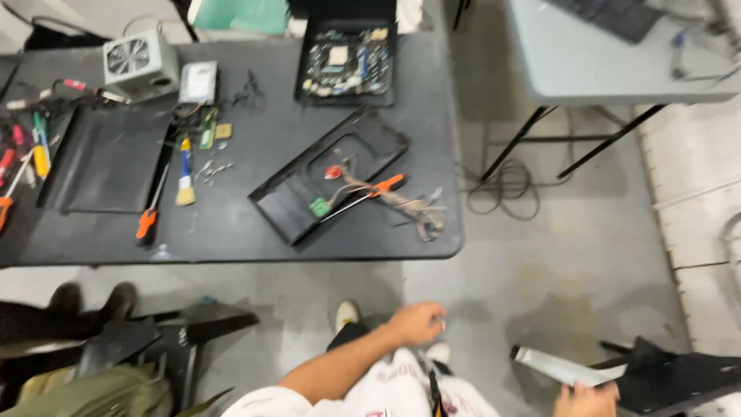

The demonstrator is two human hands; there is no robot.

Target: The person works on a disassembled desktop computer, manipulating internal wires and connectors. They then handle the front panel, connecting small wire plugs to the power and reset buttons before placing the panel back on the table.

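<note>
From the head camera, looking down past the person's lap, the left hand [417,322] hangs over the grey floor with its fingers curled into a loose fist; whether it grips anything small I cannot tell. The right hand [587,400] sits at the bottom edge of the view, fingers closed on a black case panel [679,378] that lies low to the right, with a pale flat strip [559,368] jutting out leftward just beside the hand. Well apart from both hands, up on the black table [231,239], lies another black panel [332,174] set at an angle, with an orange-handled screwdriver [363,194] and a tangle of wires [409,208] on it. Farther back stand a circuit board [345,60] and a grey power supply [141,63]; a paintbrush [185,171] lies left of the angled panel.
</note>
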